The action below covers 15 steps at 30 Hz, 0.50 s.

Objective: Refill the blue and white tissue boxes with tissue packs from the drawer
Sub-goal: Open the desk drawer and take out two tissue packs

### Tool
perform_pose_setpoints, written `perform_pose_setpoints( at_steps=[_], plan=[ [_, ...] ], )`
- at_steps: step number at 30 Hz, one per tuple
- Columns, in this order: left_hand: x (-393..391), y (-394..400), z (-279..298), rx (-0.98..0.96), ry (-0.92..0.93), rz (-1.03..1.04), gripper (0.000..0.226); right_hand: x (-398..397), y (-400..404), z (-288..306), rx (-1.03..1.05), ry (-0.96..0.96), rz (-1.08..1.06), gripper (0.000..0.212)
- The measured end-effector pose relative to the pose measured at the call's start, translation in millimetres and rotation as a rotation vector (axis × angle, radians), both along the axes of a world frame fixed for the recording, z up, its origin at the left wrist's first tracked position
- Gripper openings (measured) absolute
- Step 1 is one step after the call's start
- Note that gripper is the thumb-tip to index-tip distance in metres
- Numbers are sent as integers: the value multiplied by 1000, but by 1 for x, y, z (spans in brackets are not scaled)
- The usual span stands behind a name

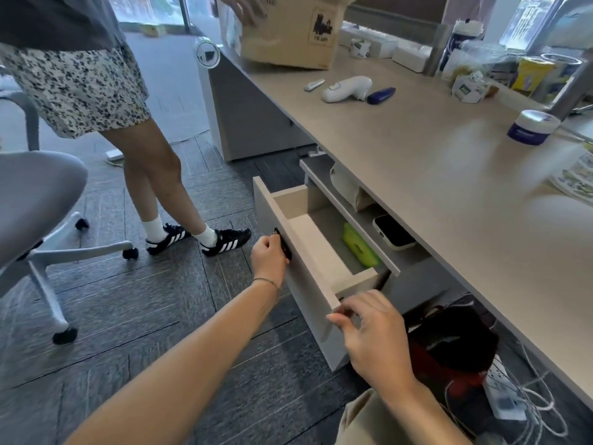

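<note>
Gripping handle (283,244) — drawer (308,248) open

Drawer pulled out, way in from above partly roofed by a shelf.

I saw the drawer (316,252) open beyond my left hand (269,256), whose fingers curled on the black handle (284,245); past them its pale floor lay bare and reachable from above. Farther in, a green pack (359,248) occupied the floor, and the grey shelf (349,216) with a phone (394,232) overhung that side. My right hand (369,335) hovered at the drawer's near corner; to the right of its fingers a dark bag (455,342) and white cables (532,409) crowded the floor under the desk (417,149).
</note>
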State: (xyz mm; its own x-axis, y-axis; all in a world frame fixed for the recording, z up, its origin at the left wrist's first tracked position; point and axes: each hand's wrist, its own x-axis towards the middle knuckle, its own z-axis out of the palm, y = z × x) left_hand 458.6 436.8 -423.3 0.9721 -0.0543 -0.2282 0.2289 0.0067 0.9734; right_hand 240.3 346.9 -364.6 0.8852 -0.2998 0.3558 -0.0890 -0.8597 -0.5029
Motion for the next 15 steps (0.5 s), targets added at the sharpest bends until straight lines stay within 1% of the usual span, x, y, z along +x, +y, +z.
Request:
perform_pose_setpoints(
  at_steps=[5, 9, 11, 13, 15],
  plan=[
    [-3, 57, 4, 52, -22, 60, 34, 7, 40, 7, -78, 52, 169, 24],
    [-9, 104, 9, 40, -13, 130, 33, 15, 76, 8, -89, 86, 330, 30],
    [-13, 125, 11, 32, -7, 175, 33, 19, 93, 6, -64, 104, 410, 27],
    [-15, 146, 12, 32, 5, 201, 27, 22, 109, 5, -53, 118, 480, 23],
    [-15, 165, 10, 38, 18, 215, 24, 25, 124, 6, -56, 130, 530, 27]
  ],
)
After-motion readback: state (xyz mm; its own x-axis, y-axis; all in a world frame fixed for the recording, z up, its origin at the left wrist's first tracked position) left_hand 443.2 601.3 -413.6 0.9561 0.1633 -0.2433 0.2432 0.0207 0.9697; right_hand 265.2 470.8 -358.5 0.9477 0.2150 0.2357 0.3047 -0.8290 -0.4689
